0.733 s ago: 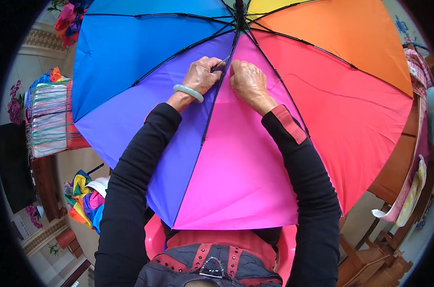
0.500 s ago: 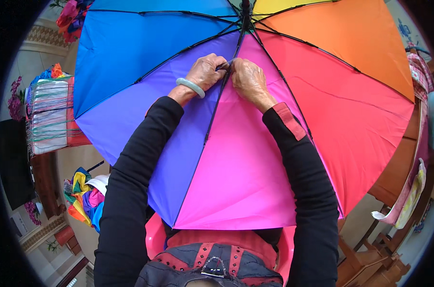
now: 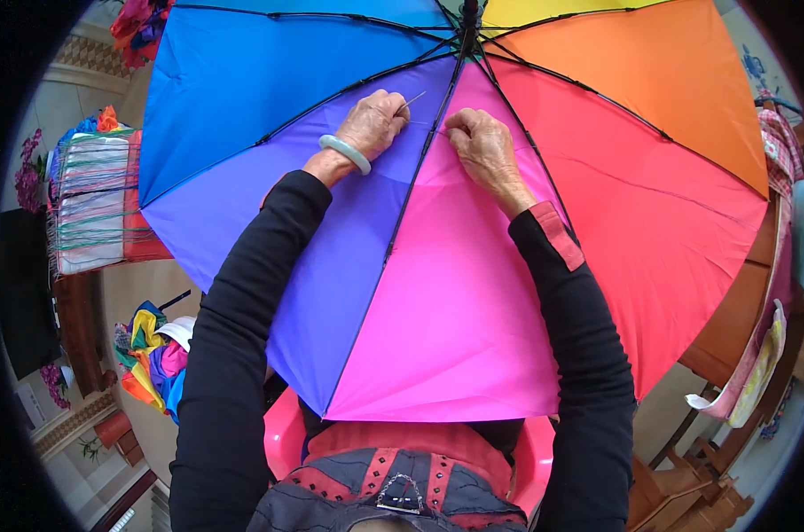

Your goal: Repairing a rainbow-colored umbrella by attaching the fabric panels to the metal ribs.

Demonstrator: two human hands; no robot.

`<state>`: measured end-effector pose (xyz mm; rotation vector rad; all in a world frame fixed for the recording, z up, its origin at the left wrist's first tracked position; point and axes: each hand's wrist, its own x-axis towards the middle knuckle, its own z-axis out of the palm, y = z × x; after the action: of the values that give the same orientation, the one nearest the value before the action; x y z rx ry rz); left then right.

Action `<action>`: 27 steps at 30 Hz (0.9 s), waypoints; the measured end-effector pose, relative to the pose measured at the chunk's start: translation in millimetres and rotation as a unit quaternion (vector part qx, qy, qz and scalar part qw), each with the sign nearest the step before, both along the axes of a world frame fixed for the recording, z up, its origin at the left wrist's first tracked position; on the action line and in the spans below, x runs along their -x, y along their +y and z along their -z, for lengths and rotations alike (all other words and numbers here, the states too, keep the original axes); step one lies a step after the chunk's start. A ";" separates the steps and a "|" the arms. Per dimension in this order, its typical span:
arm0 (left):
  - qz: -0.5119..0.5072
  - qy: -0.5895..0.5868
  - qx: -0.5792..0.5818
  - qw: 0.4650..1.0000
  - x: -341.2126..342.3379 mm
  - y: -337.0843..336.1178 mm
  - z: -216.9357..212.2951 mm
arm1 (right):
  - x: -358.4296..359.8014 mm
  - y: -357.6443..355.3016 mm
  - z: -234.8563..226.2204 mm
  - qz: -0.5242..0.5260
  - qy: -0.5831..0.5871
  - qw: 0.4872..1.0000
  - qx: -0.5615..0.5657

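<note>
An opened rainbow umbrella (image 3: 455, 328) lies before me with its inner side up, ribs showing. Over the purple panel, my left hand (image 3: 372, 124) is closed in a pinch on a thin needle (image 3: 416, 98), whose end sticks out up and to the right. My right hand (image 3: 485, 151) is above the pink panel, fingertips pinched on a fine thread (image 3: 424, 122). That thread stretches between both hands, across the black rib (image 3: 391, 241) dividing purple from pink. The ribs meet at the dark shaft (image 3: 469, 31) beyond my hands.
At the left, many coloured threads hang over a white padded stack (image 3: 91, 199). A heap of multicoloured cloth (image 3: 158, 355) lies below it. Pink chair arms (image 3: 284, 434) flank my lap. Wooden furniture (image 3: 730, 341) and draped cloth (image 3: 761, 363) stand at the right.
My hands have moved apart from where they nearly met at the rib, left hand leftward, right hand rightward and slightly nearer. The needle and the thread between them now show. The umbrella shifted slightly.
</note>
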<state>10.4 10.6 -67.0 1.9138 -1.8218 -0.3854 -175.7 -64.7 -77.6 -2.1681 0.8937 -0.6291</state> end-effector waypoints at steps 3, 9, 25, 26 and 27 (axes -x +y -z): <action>0.017 0.002 0.015 1.000 4.5 -0.8 -1.2 | -0.1 -0.9 1.1 -0.003 0.002 1.000 0.000; 0.035 0.012 0.012 0.999 11.5 -3.8 -1.2 | -0.8 -0.5 1.4 -0.010 -0.016 1.000 -0.005; 0.037 0.036 -0.003 0.999 4.6 -2.1 -5.4 | -1.6 0.1 0.8 -0.007 -0.059 0.998 -0.007; 0.038 0.036 -0.007 0.999 4.9 -1.8 -7.2 | -1.5 0.0 0.9 -0.007 -0.058 0.998 -0.006; 0.040 0.036 -0.010 0.999 5.0 -1.7 -7.9 | -1.4 -0.1 1.1 -0.006 -0.060 0.998 -0.008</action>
<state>5.3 8.9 -59.1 1.8214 -1.8579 -0.4943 -174.3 -64.8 -78.7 -2.0960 0.8178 -0.7354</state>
